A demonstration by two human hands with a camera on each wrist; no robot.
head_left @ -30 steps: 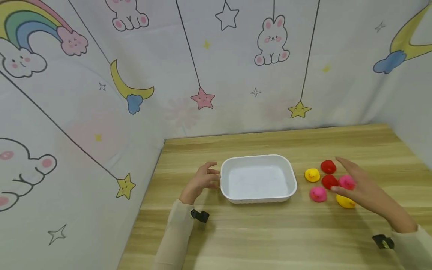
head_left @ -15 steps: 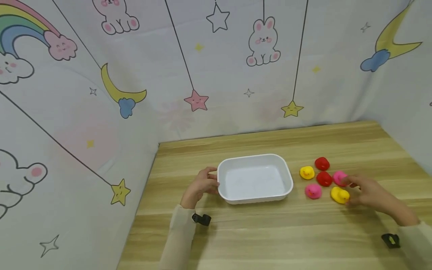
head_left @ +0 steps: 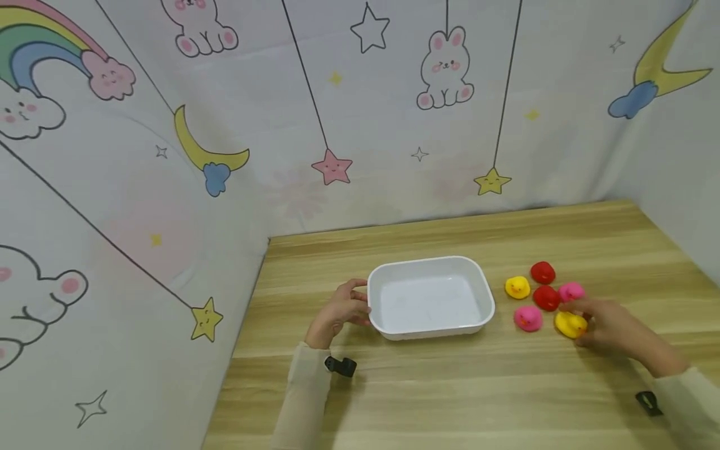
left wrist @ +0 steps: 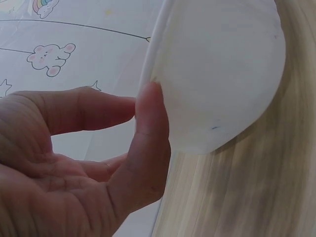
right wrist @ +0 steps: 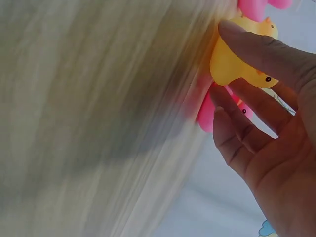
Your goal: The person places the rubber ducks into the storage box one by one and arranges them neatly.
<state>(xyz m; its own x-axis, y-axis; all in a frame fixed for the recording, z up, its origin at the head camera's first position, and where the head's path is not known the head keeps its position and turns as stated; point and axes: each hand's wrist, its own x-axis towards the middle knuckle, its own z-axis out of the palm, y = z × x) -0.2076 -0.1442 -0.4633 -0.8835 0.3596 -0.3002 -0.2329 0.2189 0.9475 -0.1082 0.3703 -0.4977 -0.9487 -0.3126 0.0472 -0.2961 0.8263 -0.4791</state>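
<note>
Right hand (head_left: pixel 613 326) now around yellow duck (head_left: pixel 569 324)

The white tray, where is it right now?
In the head view, the white tray is just right of centre, between the left hand and the nearest yellow duck.

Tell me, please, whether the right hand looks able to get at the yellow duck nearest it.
Very likely yes: the right hand curves around the nearest yellow duck, with nothing visible standing in between.
</note>
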